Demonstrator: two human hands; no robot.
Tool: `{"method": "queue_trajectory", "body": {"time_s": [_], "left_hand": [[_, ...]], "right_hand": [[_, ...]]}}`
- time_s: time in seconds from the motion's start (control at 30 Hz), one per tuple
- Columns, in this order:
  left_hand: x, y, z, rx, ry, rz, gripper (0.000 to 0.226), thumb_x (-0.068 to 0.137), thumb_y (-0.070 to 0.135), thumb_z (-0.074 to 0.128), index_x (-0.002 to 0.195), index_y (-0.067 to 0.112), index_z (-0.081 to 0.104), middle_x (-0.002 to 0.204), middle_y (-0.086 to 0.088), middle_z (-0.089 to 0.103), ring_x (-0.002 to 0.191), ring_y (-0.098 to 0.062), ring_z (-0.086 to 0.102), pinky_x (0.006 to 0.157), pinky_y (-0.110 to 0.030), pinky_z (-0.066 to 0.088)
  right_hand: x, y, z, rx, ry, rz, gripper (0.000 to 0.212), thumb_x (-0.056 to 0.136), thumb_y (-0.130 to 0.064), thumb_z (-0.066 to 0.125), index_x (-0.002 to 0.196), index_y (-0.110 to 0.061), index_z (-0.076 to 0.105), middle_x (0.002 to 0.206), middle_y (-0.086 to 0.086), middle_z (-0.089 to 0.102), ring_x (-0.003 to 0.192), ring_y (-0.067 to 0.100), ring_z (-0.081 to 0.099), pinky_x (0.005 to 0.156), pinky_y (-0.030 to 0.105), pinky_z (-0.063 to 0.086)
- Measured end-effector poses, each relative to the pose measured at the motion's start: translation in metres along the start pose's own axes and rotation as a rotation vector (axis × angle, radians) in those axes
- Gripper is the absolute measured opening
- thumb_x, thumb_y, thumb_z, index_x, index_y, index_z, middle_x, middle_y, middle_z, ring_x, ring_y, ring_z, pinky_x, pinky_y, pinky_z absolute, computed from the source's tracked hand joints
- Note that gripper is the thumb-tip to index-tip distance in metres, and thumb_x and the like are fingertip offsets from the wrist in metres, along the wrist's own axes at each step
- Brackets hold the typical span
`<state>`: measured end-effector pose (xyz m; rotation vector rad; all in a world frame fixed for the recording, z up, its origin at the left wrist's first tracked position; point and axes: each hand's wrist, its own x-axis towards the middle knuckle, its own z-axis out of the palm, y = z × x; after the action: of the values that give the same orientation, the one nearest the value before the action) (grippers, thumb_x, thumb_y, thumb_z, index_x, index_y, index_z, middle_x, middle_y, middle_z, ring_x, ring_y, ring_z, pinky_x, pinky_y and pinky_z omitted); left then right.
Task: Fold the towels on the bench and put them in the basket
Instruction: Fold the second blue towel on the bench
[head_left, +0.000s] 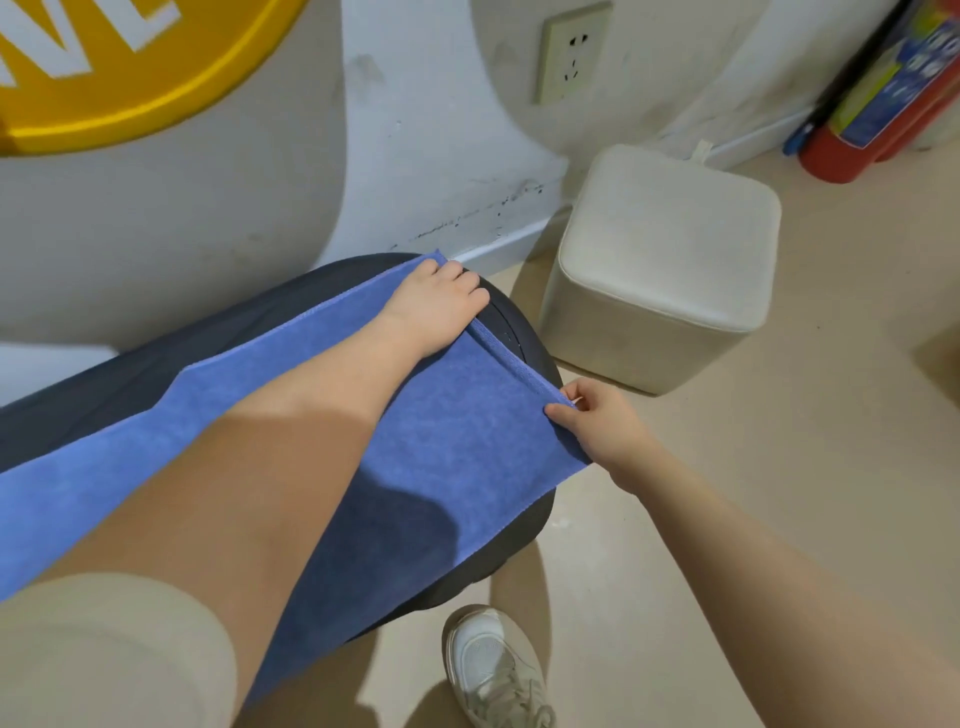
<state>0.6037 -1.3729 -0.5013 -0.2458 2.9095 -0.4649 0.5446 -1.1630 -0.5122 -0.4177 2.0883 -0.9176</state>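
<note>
A blue towel (457, 447) lies spread lengthwise along the dark rounded bench (156, 364). My left hand (436, 306) rests at the towel's far right corner, fingers curled over its edge near the wall side. My right hand (602, 421) pinches the near right corner between thumb and fingers, at the bench's end. The short right edge of the towel runs between both hands. My left forearm covers the towel's middle. No basket is in view.
A cream cube stool (670, 249) stands on the floor just right of the bench end. A red fire extinguisher (883, 119) leans at the far right wall. My white shoe (493, 670) is on the beige floor below the bench. The wall runs close behind.
</note>
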Motion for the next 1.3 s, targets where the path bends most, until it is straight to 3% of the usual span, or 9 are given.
{"method": "queue_trajectory", "body": {"time_s": [0.17,0.33,0.63,0.73,0.8,0.97,1.1,1.2,1.3], "left_hand": [[0.014,-0.002,-0.031,-0.294,0.071,-0.147,0.026,0.087,-0.001,0.039,0.110,0.012,0.042,0.109,-0.008,0.051,0.089,-0.031,0.052,0.062,-0.037,0.033],[0.016,-0.021,-0.067,-0.686,0.323,-0.199,0.018,0.085,0.007,0.035,0.098,0.012,0.048,0.113,-0.007,0.052,0.090,-0.031,0.052,0.064,-0.033,0.033],[-0.118,-0.081,-0.034,-0.691,0.103,-0.507,0.017,0.088,0.010,0.039,0.097,0.016,0.053,0.099,-0.009,0.048,0.085,-0.029,0.049,0.069,-0.034,0.038],[-0.181,-0.092,-0.014,-0.801,0.013,-0.578,0.018,0.087,0.006,0.038,0.088,0.017,0.052,0.094,-0.004,0.054,0.082,-0.025,0.047,0.073,-0.034,0.040],[-0.221,-0.095,-0.005,-0.864,-0.037,-0.649,0.019,0.085,0.005,0.040,0.079,0.019,0.050,0.087,-0.002,0.058,0.077,-0.023,0.047,0.069,-0.031,0.039],[-0.320,-0.089,0.027,-1.140,0.031,-1.007,0.026,0.091,0.006,0.038,0.089,0.014,0.063,0.066,0.012,0.049,0.059,-0.008,0.043,0.054,-0.019,0.032],[-0.373,-0.074,0.064,-1.171,0.176,-1.221,0.026,0.094,0.020,0.047,0.073,0.010,0.059,0.067,0.001,0.054,0.070,-0.016,0.047,0.059,-0.021,0.033],[-0.392,-0.065,0.085,-1.203,0.326,-1.356,0.031,0.090,0.014,0.055,0.059,0.012,0.050,0.059,0.001,0.048,0.062,-0.016,0.040,0.057,-0.020,0.032],[-0.390,-0.061,0.101,-1.276,0.442,-1.408,0.029,0.087,0.009,0.058,0.064,0.020,0.045,0.060,0.006,0.046,0.059,-0.011,0.043,0.058,-0.019,0.034]], "right_hand": [[0.000,-0.016,-0.028,0.066,0.129,-0.021,0.013,0.088,-0.014,0.053,0.075,-0.012,0.052,0.070,0.003,0.050,0.066,0.021,0.043,0.055,0.027,0.032],[-0.013,-0.050,-0.045,0.176,0.084,-0.111,0.014,0.085,-0.010,0.049,0.072,-0.012,0.046,0.074,0.008,0.045,0.069,0.020,0.040,0.058,0.029,0.029],[-0.061,-0.111,0.070,0.084,-0.681,-0.268,0.019,0.085,-0.005,0.055,0.103,-0.012,0.057,0.089,0.005,0.065,0.081,0.025,0.065,0.076,0.035,0.054],[-0.087,-0.132,0.121,-0.076,-0.857,-0.331,0.030,0.091,0.000,0.048,0.120,-0.006,0.047,0.050,-0.008,0.053,0.042,0.008,0.046,0.044,0.021,0.037],[-0.100,-0.141,0.154,-0.172,-0.947,-0.361,0.031,0.090,0.000,0.047,0.121,-0.002,0.044,0.037,-0.012,0.045,0.034,0.004,0.039,0.042,0.019,0.033],[-0.133,-0.144,0.228,-0.363,-1.226,-0.329,0.012,0.088,-0.003,0.053,0.096,-0.009,0.046,0.073,0.003,0.043,0.054,0.004,0.050,0.048,0.015,0.041],[-0.146,-0.137,0.268,-0.586,-1.454,-0.173,0.044,0.089,-0.020,0.058,0.128,-0.013,0.037,0.086,0.013,0.059,0.076,0.025,0.061,0.074,0.028,0.052],[-0.134,-0.142,0.284,-0.731,-1.349,-0.279,0.030,0.097,-0.033,0.043,0.119,-0.015,0.049,0.090,0.010,0.067,0.078,0.020,0.061,0.080,0.029,0.049],[-0.095,-0.152,0.289,-0.560,-0.869,-0.589,0.023,0.096,-0.021,0.044,0.089,-0.007,0.061,0.075,-0.003,0.061,0.076,0.016,0.053,0.074,0.019,0.040]]}}
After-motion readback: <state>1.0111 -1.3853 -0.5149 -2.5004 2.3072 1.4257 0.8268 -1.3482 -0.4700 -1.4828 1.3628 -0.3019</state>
